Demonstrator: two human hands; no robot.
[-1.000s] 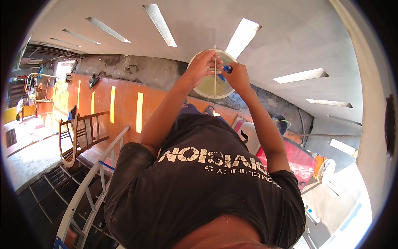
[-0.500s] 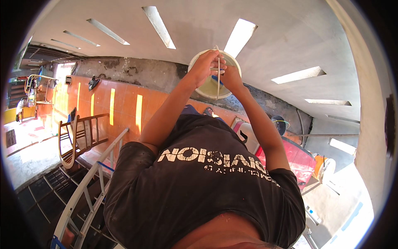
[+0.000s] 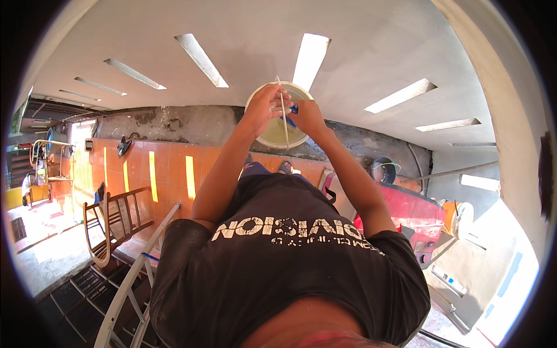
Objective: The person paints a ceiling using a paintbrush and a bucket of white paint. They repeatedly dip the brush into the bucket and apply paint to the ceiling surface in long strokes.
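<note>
A pale bucket point(image 3: 296, 141) with light-coloured contents is in front of me, its thin handle point(image 3: 284, 119) standing up across the opening. My left hand point(image 3: 267, 107) is over the left part of the bucket, fingers stretched toward the handle and slightly apart; the handle crosses in front of the fingertips. Closed over the right part of the opening, my right hand point(image 3: 309, 120) grips a blue tool point(image 3: 293, 109). Its lower part is hidden by the hand, so its exact kind does not show.
A grey wall with slanted slots point(image 3: 310, 58) rises ahead. On the left are a wooden chair point(image 3: 119, 220) and a metal ladder point(image 3: 130, 284). To the right are a red wheelbarrow-like tray point(image 3: 415, 211) and a dark bucket point(image 3: 384, 169). Orange tiles point(image 3: 174, 168) cover the floor.
The bucket and both hands appear lower and further left in the view, as does the wall. The blue tool shows more between the hands; the right hand still holds it.
</note>
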